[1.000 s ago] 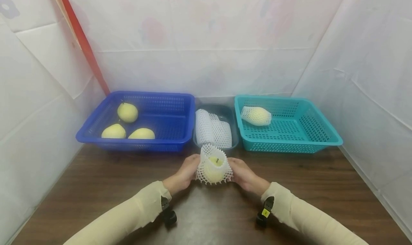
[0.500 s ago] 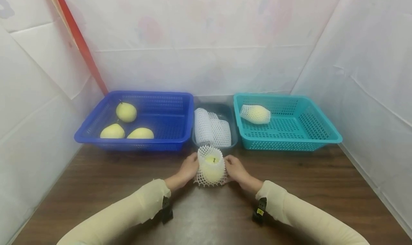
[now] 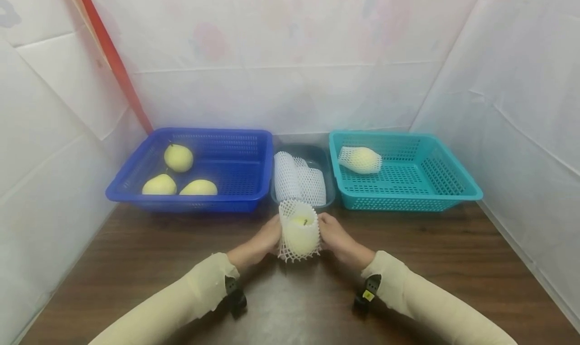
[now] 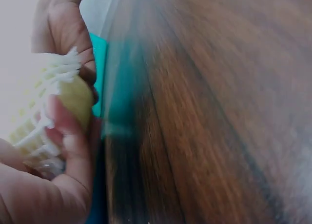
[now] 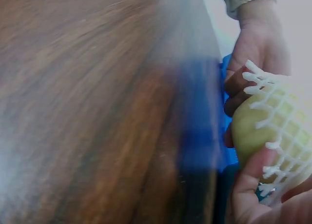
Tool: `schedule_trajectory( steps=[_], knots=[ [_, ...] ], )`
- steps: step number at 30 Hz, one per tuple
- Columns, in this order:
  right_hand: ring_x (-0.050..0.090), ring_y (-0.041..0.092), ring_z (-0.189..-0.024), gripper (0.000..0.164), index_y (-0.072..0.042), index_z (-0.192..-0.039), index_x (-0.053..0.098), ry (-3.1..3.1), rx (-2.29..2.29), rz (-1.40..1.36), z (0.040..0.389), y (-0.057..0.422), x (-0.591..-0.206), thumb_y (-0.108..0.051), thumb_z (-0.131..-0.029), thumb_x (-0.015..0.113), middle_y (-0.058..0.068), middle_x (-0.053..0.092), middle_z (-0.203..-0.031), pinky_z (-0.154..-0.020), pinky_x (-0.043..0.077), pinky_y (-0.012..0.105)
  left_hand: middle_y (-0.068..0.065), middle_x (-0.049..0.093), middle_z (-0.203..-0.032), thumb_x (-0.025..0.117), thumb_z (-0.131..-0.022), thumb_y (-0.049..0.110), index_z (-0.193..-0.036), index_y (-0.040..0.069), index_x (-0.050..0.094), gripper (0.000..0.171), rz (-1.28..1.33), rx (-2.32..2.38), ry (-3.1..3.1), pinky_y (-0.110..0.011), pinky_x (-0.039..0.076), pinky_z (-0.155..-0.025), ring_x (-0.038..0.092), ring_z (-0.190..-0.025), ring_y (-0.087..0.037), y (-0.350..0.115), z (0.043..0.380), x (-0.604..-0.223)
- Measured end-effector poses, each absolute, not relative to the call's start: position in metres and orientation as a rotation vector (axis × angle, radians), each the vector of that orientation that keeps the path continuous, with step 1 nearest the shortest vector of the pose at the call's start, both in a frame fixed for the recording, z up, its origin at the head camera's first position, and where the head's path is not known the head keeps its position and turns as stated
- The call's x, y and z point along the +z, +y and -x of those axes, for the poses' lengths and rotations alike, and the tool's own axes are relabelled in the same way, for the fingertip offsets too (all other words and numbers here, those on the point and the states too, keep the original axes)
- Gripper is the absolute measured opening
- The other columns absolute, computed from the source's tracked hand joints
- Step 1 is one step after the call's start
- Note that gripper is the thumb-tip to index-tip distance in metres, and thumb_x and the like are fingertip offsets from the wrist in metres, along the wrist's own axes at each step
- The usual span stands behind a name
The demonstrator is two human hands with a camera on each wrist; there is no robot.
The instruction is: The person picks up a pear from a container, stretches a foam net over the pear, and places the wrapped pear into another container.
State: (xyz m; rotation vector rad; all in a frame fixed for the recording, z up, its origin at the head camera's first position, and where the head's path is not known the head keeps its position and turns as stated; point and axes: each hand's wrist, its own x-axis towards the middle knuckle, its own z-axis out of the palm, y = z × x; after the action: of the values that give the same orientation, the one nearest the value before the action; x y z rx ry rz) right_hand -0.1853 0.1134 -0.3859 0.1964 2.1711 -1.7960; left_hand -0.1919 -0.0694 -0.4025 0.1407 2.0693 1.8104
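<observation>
Between both hands, above the table, is a pale yellow-green pear (image 5: 251, 129) in a white foam net sleeve (image 3: 292, 214). Its stem shows through the sleeve's open top in the head view, and its bare rounded end pokes out of the fringed lower edge in both wrist views. The left hand (image 3: 266, 234) grips it from the left, thumb on the net near that edge. From the right, the right hand (image 3: 336, 236) holds the opposite side, its thumb (image 5: 258, 165) also at the fringe. Most of the other fingers are hidden behind the fruit in the head view.
A blue basket (image 3: 235, 200) with three bare pears (image 3: 178, 158) stands at the back left. Behind the hands, a dark bin (image 3: 319, 156) holds several foam net sleeves (image 3: 312, 186). The teal basket (image 3: 408, 204) at the right contains one netted pear (image 3: 364, 160).
The hands have shifted their grips along the net's sides. Its flared lower edge has drawn in closer around the pear, and the held pear has moved slightly. The baskets' contents stay the same.
</observation>
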Motion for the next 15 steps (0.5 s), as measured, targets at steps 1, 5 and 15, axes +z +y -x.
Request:
schedule_trajectory(
  steps=[1, 5, 15],
  knots=[
    [0.056, 0.025, -0.088, 0.03, 0.001, -0.117, 0.05, 2.174, -1.804, -0.19, 0.184, 0.113, -0.383, -0.023, -0.102, 0.04, 0.015, 0.056, -0.104, -0.068, 0.051, 0.033, -0.013, 0.053, -0.077, 0.034, -0.102, 0.038, -0.14, 0.004, 0.036, 0.05, -0.147, 1.842, 2.02, -0.034, 0.05, -0.044, 0.053, -0.058, -0.021, -0.069, 0.191, -0.401],
    [0.055, 0.024, -0.085, 0.031, -0.001, -0.116, 0.05, 2.181, -1.821, -0.161, 0.182, 0.115, -0.376, -0.027, -0.102, 0.041, 0.014, 0.054, -0.102, -0.066, 0.05, 0.032, -0.008, 0.05, -0.076, 0.037, -0.101, 0.037, -0.138, 0.005, 0.036, 0.049, -0.142, 1.948, 1.89, -0.028, 0.046, -0.045, 0.049, -0.059, -0.017, -0.065, 0.189, -0.4],
    [0.058, 0.026, -0.069, 0.031, -0.003, -0.113, 0.046, 2.149, -1.827, -0.083, 0.181, 0.121, -0.38, -0.031, -0.102, 0.038, 0.016, 0.052, -0.093, -0.055, 0.055, 0.038, -0.004, 0.052, -0.079, 0.044, -0.099, 0.034, -0.129, 0.005, 0.042, 0.042, -0.046, 2.096, 1.718, -0.025, 0.041, -0.046, 0.046, -0.058, -0.013, -0.054, 0.189, -0.407]
  ],
)
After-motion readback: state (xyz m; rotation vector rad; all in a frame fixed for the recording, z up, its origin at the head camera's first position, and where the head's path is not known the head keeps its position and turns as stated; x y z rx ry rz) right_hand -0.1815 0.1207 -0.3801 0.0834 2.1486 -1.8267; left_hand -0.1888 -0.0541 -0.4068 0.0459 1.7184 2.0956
